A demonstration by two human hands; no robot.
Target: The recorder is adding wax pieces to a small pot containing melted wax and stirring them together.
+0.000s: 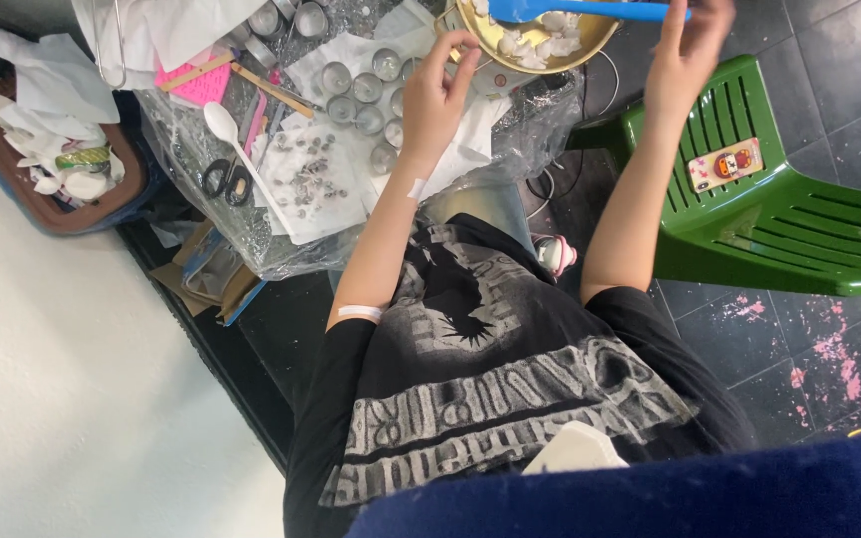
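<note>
- A brown tray (pixel 12 204) of white scraps is sitting at the far left, with a white spoon (pixel 241 159) and small round tins (pixel 356 85) lying further right on the plastic-covered table (pixel 281 249).
- The left hand (pixel 435 95) is gripping the rim of the brass bowl (pixel 580 45) of white lumps, fingers curled on it.
- The right hand (pixel 685 50) is pinching the blue spatula (pixel 590 10), its long axis running sideways across the bowl, blade toward the left hand.
- A green chair (pixel 799 219) is standing on the right.
</note>
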